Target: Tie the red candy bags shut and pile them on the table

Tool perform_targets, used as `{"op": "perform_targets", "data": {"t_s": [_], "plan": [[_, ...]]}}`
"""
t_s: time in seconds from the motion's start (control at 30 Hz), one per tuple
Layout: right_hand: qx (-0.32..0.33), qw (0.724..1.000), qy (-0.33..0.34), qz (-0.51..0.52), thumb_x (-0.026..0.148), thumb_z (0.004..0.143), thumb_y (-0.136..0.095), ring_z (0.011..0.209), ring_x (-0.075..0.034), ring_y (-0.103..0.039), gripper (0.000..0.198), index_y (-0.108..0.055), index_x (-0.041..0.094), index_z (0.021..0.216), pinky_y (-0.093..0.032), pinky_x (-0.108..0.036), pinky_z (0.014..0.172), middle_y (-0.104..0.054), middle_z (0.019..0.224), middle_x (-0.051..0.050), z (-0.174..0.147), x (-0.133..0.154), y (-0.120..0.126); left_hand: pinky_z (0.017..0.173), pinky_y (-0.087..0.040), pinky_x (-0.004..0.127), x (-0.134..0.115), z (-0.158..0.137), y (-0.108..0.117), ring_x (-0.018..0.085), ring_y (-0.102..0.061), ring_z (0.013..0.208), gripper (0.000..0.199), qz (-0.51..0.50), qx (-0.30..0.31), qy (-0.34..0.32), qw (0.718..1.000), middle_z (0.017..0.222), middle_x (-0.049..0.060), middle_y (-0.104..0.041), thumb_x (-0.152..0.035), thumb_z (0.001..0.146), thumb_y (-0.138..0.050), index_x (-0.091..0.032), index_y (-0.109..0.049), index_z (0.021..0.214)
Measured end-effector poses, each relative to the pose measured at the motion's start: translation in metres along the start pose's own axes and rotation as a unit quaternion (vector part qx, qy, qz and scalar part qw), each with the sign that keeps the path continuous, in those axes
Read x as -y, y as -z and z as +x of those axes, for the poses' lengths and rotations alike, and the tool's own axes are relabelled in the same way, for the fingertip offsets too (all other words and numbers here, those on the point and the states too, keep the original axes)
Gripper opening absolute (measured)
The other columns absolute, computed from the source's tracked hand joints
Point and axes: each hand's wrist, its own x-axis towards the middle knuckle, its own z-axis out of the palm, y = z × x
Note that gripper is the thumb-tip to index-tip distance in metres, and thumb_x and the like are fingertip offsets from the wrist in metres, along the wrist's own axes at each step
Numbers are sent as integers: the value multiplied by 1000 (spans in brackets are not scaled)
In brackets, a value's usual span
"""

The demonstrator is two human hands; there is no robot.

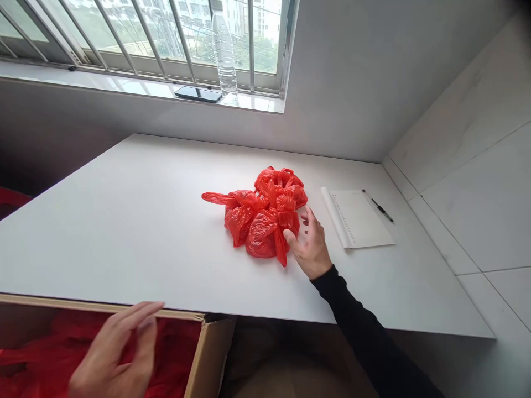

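Observation:
Several knotted red plastic bags (261,235) sit bunched together on the white table (124,221). One tied end sticks out to the left, another hangs toward the front. My right hand (309,246) is at the right side of the bunch, thumb and fingers apart, with the fingertips at or very near the plastic; firm contact cannot be made out. My left hand (120,351) hovers over an open cardboard box (209,354), its fingers stretched out and thumb apart, holding nothing visible. Inside the box lies more red plastic (178,348).
An open notebook (363,218) and a black pen (378,206) lie right of the bags. On the windowsill are a phone (198,94) and a clear water bottle (224,52). A tiled wall (477,182) bounds the table on the right.

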Motion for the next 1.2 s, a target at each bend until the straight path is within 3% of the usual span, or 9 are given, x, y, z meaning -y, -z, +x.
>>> {"op": "perform_targets", "data": {"t_s": [0.1,0.27,0.43,0.57,0.63,0.8,0.9,1.03,1.2], "plan": [[51,995,-57,62,38,87,-60,94,-28,-62,69,-41,15,149,-51,-50,92,-66,105,-10,8,-2,-5,88,-57,44,-65,0,-27,27,-66,104,26,-95,73,-10,993,117,-1,-66,-37,88,-60,-46,-68,111],[88,957,-98,260,37,88,-58,94,-22,-65,36,-65,21,120,-55,-37,88,-70,109,-6,-18,0,24,89,-57,37,-109,-3,-75,25,-65,109,33,-306,175,206,913,126,5,-64,-50,88,-63,-34,-63,117],[99,868,-212,437,34,81,-66,79,-18,-66,34,-69,22,112,-57,-31,72,-72,99,-4,-41,12,58,99,-54,42,-136,5,-93,29,-57,129,51,-518,250,382,723,137,8,-61,-54,85,-67,-31,-57,129],[125,847,-237,459,37,79,-68,81,-21,-68,35,-68,23,111,-57,-32,71,-73,103,-6,-47,15,64,78,-60,51,-156,9,-98,38,-67,110,44,-590,388,430,562,121,12,-71,-57,87,-60,-25,-68,118],[130,852,-216,460,41,84,-67,92,-23,-69,35,-67,24,114,-57,-35,81,-72,111,-6,-49,10,62,72,-60,50,-158,8,-104,39,-71,99,40,-585,391,433,563,110,12,-74,-52,81,-70,-23,-71,109],[135,869,-198,433,64,100,-41,125,-25,-57,52,-61,29,132,-49,-41,102,-63,132,-7,-59,-11,61,95,-54,37,-157,2,-110,32,-64,118,48,-597,329,345,645,119,6,-72,-34,71,-84,-27,-69,116],[222,858,-186,424,60,98,-52,114,-25,-62,48,-63,26,129,-52,-39,96,-65,126,-9,-64,-16,60,104,-48,39,-164,2,-102,33,-57,128,55,-606,363,318,633,129,7,-69,-30,74,-82,-28,-65,126],[232,855,-162,435,47,94,-68,106,-21,-64,39,-66,21,122,-50,-35,95,-68,119,-9,-67,-13,58,108,-46,41,-176,4,-94,33,-54,132,37,-625,346,397,577,132,8,-67,-42,89,-67,-22,-70,121],[209,842,-195,457,44,94,-68,97,-19,-66,33,-63,21,117,-51,-35,91,-68,109,-7,-68,-10,57,99,-51,41,-174,5,-106,32,-65,113,31,-614,331,409,588,114,10,-73,-35,83,-76,-16,-71,107]]}}
